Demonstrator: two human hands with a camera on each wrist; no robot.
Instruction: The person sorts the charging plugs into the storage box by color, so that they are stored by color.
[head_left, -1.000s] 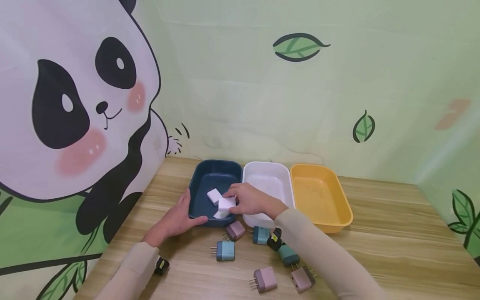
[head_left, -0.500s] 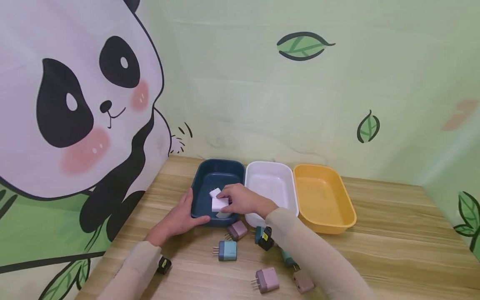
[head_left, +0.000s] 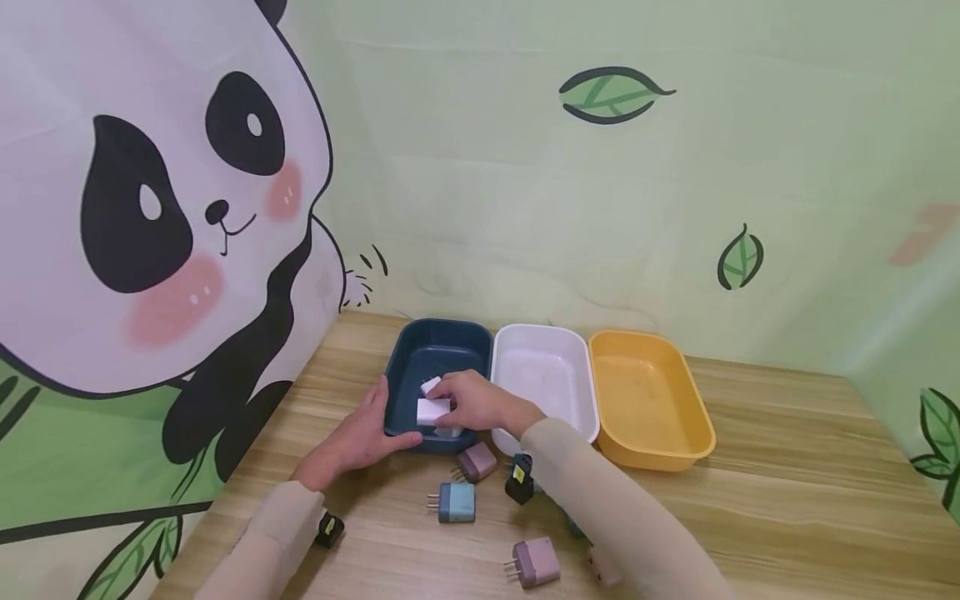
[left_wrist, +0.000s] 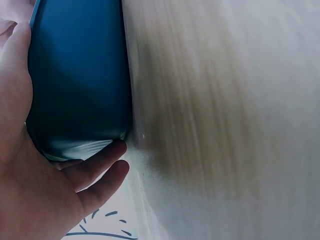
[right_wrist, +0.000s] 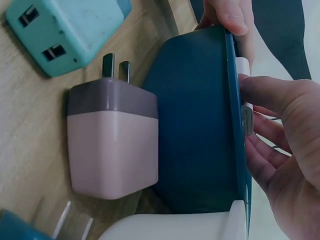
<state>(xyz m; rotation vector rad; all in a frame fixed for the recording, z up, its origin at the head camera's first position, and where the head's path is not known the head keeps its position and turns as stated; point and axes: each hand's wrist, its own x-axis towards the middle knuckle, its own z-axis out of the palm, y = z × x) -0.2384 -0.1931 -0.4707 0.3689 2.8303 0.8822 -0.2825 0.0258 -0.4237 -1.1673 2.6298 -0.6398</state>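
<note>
Seemingly placing white charger (head_left: 431, 412) in navy tray (head_left: 438, 358) | right hand (head_left: 480, 402) pinches it | left hand (head_left: 360, 440) straight-fingered against tray | next: release, likely

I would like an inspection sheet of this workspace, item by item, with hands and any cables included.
Surface: wood-grain table.
Job's things: white charger held over navy tray; another white charger inside. White tray and yellow tray stand in a row to its right.
Clutter: pink chargers and a blue charger lie loose before the trays; others partly hidden by the right sleeve.
Hands: right hand pinches the held charger; left hand rests on the navy tray's edge.
Cables: nothing seen.
Surroundings: backdrop printed with panda and leaves.
</note>
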